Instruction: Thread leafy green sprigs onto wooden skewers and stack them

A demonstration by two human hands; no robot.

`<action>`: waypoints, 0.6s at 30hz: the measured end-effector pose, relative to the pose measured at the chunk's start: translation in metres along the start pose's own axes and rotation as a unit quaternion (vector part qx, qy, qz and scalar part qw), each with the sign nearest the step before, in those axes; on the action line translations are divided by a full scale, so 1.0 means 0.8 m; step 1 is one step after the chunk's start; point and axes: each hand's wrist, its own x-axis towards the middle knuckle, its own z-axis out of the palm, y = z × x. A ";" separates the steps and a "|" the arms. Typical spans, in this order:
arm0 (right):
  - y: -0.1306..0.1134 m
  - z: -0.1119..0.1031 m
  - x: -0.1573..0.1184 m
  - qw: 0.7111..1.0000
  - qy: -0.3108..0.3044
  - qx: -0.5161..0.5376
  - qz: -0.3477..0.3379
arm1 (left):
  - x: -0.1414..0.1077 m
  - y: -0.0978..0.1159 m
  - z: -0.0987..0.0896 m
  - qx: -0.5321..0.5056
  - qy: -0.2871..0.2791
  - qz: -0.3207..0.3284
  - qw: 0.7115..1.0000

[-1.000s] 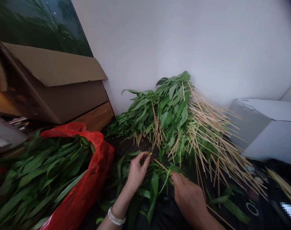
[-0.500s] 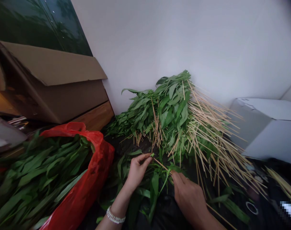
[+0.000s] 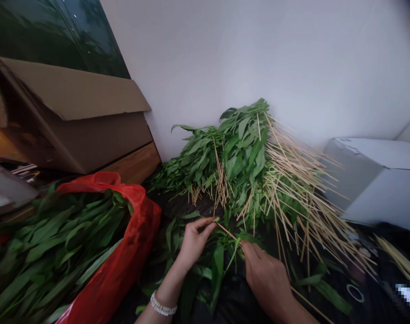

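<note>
Leaf pile (image 3: 243, 157): in the middle of the frame against the wall, with a spray of thin sticks (image 3: 313, 198) fanning toward the lower right.
Cardboard box (image 3: 103, 146): upper left, one flap folded outward, well apart from the hands.
Red bag (image 3: 149, 216): lower left, open and full of long green leaves (image 3: 56, 234), near the left forearm.
White box (image 3: 376, 193): right edge, beyond the stick ends.
Loose leaves (image 3: 218, 258): bottom centre, under and between the hands; they seem best pushed aside so none snags.
Right hand (image 3: 267, 274): bottom, right of centre, grip closed around the held stick, a green stalk (image 3: 237, 245) just at its fingers. A firm, unmoving hold here would probably give the most control.
Left hand (image 3: 195, 243): bottom, left of centre, thumb and finger together in a pinch at the stick's far end. A light touch looks right, since the green bit could tear or slip.
Held stick (image 3: 227, 231): between the two hands, slanting up to the left; straight pressure along its length should spare it from snapping.
Green bit (image 3: 217, 220): at the left fingertips, by the stick's end; whether it is pierced or wrapped I cannot tell. Fingertips are best placed beside the point, not over it.
</note>
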 end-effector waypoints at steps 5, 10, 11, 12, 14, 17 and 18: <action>0.000 0.000 0.000 1.000 -0.001 0.001 0.001 | 0.000 -0.001 0.000 0.004 0.002 0.008 1.000; 0.000 -0.001 0.000 1.000 -0.008 -0.007 0.001 | 0.000 -0.002 -0.001 0.015 0.000 0.016 1.000; -0.001 -0.001 0.000 1.000 -0.009 -0.009 0.001 | 0.000 -0.003 -0.001 0.018 0.001 0.019 1.000; -0.001 -0.001 0.000 1.000 -0.012 -0.010 0.001 | 0.000 -0.003 -0.001 0.022 0.002 0.021 1.000; -0.001 -0.001 -0.001 1.000 -0.018 -0.011 0.003 | 0.000 -0.005 0.000 0.034 0.004 0.028 0.999; -0.002 0.000 -0.003 1.000 -0.030 -0.006 0.006 | -0.002 -0.006 0.002 0.055 -0.003 0.043 0.998; -0.002 0.001 -0.004 0.999 -0.033 -0.004 0.006 | -0.003 -0.006 0.003 0.063 -0.009 0.049 0.997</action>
